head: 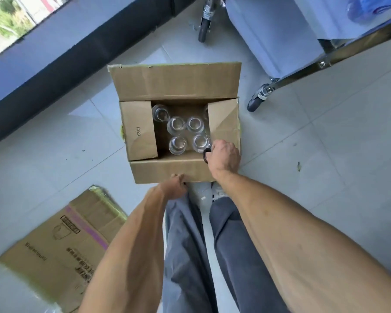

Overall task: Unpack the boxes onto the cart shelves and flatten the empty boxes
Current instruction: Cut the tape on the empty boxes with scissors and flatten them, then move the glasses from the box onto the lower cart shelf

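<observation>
Two hands work at one open cardboard box (176, 82) on the tiled floor (325, 154), box at frame centre, all four flaps folded outward. Cart (348, 48) at 2 o'clock from the box: metal frame rail, two caster wheels visible, a pale bin on its lower level; the top of it is cut off by the frame edge. Flattened box (61, 245) lies flat on the floor at 7 o'clock, well apart from the open box, printed side up.

Inside the open box: clear glass jars (176, 126), upright, mouths up, five plainly seen, clustered toward the right half; a sixth is partly hidden under the right flap.

Right hand (224, 158) at the box's near right corner, fingers curled round the black handle of a pair of scissors (207, 152); the blade points away, along the right flap's edge, over the jars.

Left hand (175, 186) at the near flap's bottom edge, 6 o'clock side, fingers curled round the cardboard edge; fingertips are hidden beneath it.

Grey trousers and a white shoe show below the box.
</observation>
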{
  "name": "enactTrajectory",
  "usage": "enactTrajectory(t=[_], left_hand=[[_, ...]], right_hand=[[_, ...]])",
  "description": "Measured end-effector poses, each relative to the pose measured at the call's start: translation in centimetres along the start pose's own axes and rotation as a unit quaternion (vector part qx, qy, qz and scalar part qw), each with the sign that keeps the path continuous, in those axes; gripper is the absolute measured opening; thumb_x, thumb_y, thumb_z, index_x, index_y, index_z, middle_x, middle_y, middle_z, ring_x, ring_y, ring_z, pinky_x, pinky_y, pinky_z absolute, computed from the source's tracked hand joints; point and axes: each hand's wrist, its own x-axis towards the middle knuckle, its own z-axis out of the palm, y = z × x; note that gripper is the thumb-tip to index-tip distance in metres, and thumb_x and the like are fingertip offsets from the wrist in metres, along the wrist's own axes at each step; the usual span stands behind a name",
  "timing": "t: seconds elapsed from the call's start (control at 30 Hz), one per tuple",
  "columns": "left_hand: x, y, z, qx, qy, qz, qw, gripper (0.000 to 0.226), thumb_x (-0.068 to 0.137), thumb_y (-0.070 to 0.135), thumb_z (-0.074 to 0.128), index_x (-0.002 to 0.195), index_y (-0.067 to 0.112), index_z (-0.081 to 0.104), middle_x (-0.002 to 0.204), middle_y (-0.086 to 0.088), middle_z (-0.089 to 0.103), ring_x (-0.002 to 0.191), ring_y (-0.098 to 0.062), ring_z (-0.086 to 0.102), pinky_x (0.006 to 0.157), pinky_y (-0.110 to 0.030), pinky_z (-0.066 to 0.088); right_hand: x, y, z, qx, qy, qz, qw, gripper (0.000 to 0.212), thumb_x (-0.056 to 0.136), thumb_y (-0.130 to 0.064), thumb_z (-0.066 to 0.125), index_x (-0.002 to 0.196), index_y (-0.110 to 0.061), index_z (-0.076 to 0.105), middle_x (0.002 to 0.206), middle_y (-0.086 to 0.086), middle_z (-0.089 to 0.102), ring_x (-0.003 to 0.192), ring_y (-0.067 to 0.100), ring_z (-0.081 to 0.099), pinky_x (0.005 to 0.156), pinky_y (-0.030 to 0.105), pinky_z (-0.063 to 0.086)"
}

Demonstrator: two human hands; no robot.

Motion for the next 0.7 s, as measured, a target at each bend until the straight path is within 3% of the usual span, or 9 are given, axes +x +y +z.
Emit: enactTrajectory(t=[0.1,0.17,0.27,0.37,0.47,0.53,0.63,0.7], left_hand=[[-0.5,0.7,-1.3,-0.117,0.151,-0.058,0.98,0.031,0.092,0.018,0.051,0.12,0.01,0.062,0.122,-0.014,0.064,0.107,-0.032,0.059,0.08,-0.026,0.042],[-1.8,1.5,-3.8,-0.17,0.234,-0.097,0.952,0.017,0.089,0.021,0.05,0.094,0.011,0.063,0.104,-0.015,0.068,0.092,-0.033,0.06,0.073,-0.027,0.039],[-3.5,2.7,-8.4,-0.338,0.23,-0.077,0.91,0.033,0.094,0.032,0.051,0.077,0.006,0.063,0.082,-0.013,0.068,0.071,-0.027,0.063,0.062,-0.028,0.048],[-5.7,4.0,-13.5,-0.592,0.146,-0.017,0.792,0.037,0.101,0.037,0.046,0.075,0.013,0.058,0.064,-0.003,0.056,0.049,-0.012,0.048,0.04,-0.014,0.037],[-6.2,3.6,-18.4,-0.663,0.115,0.037,0.739,0.035,0.104,0.034,0.042,0.071,0.023,0.042,0.05,0.01,0.039,0.039,-0.002,0.031,0.039,-0.012,0.023],[-5.7,2.2,-21.5,-0.71,0.173,0.028,0.682,0.029,0.103,0.025,0.047,0.074,0.021,0.045,0.049,0.01,0.036,0.036,-0.002,0.029,0.039,-0.013,0.019],[-4.6,-1.0,-25.3,-0.759,0.279,-0.045,0.587,0.003,0.094,0.008,0.058,0.091,0.009,0.059,0.057,-0.003,0.053,0.038,-0.008,0.043,0.036,-0.017,0.03],[-3.4,-3.5,-27.5,-0.761,0.281,-0.059,0.581,0.003,0.092,0.008,0.059,0.095,0.009,0.059,0.06,-0.006,0.054,0.035,-0.01,0.042,0.036,-0.017,0.032]], right_hand=[[-0.9,1.7,0.0,-0.012,-0.028,-0.009,0.999,0.01,0.09,-0.024,0.063,0.093,-0.017,0.069,0.089,0.009,0.07,0.084,0.03,0.064,0.071,0.034,0.053],[-1.2,1.4,-1.0,-0.015,-0.02,-0.023,0.999,0.008,0.093,-0.022,0.06,0.094,-0.018,0.067,0.089,0.008,0.07,0.083,0.029,0.064,0.07,0.034,0.053],[-0.6,-1.5,-3.3,-0.008,0.014,-0.058,0.998,0.006,0.095,-0.014,0.056,0.096,-0.016,0.062,0.087,0.009,0.069,0.081,0.029,0.065,0.07,0.036,0.053],[0.5,-6.9,-5.5,0.009,0.051,-0.1,0.994,0.01,0.095,-0.012,0.054,0.098,-0.016,0.062,0.088,0.008,0.067,0.084,0.029,0.064,0.065,0.031,0.045],[1.4,-12.5,-6.5,0.022,0.053,-0.155,0.986,0.012,0.092,-0.012,0.053,0.09,-0.014,0.064,0.09,0.01,0.067,0.088,0.031,0.06,0.064,0.032,0.037],[1.9,-15.8,-6.4,0.007,0.058,-0.199,0.978,0.016,0.092,-0.009,0.049,0.086,-0.012,0.063,0.089,0.01,0.067,0.089,0.03,0.058,0.063,0.032,0.035],[2.7,-19.1,-5.4,-0.011,0.07,-0.231,0.97,0.018,0.096,-0.007,0.046,0.09,-0.01,0.063,0.091,0.009,0.066,0.089,0.027,0.054,0.063,0.033,0.035],[3.4,-21.0,-4.5,-0.022,0.066,-0.254,0.965,0.019,0.099,-0.009,0.046,0.093,-0.01,0.063,0.092,0.009,0.065,0.089,0.025,0.053,0.064,0.033,0.036]])
